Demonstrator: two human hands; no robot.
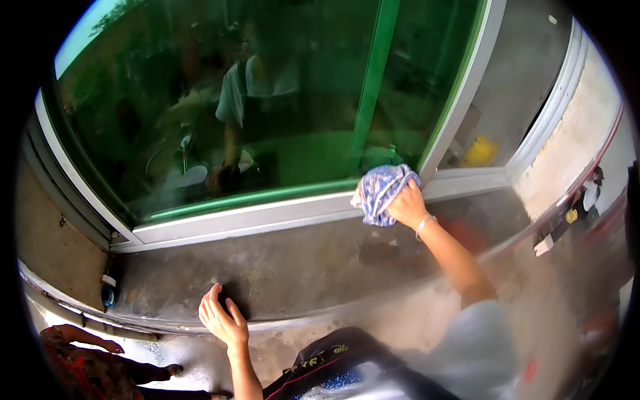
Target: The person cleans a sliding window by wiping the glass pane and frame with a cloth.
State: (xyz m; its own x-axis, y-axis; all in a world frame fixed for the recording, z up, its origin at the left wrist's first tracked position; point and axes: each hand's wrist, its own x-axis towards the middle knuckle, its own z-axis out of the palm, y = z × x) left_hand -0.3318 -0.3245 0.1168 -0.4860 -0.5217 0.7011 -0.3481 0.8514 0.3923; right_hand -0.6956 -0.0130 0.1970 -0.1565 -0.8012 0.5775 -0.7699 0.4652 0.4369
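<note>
Bunched in my right hand (406, 204) is a blue and white patterned cloth (380, 192). My fingers press it against the lower frame (287, 212) of the sliding window, near the corner by the upright bar. A bracelet circles my right wrist. My left hand (223, 319) rests at the front edge of the grey sill (293, 267), fingers apart, holding nothing. Above the sill, the green-tinted window pane (287, 120) reflects a person in a light top.
Through the gap right of the pane, a yellow object (481, 152) shows inside. A small blue-and-white item (109, 292) stands at the sill's left end. Another person (87, 360) is at lower left, beside a pipe (100, 327) running below the sill.
</note>
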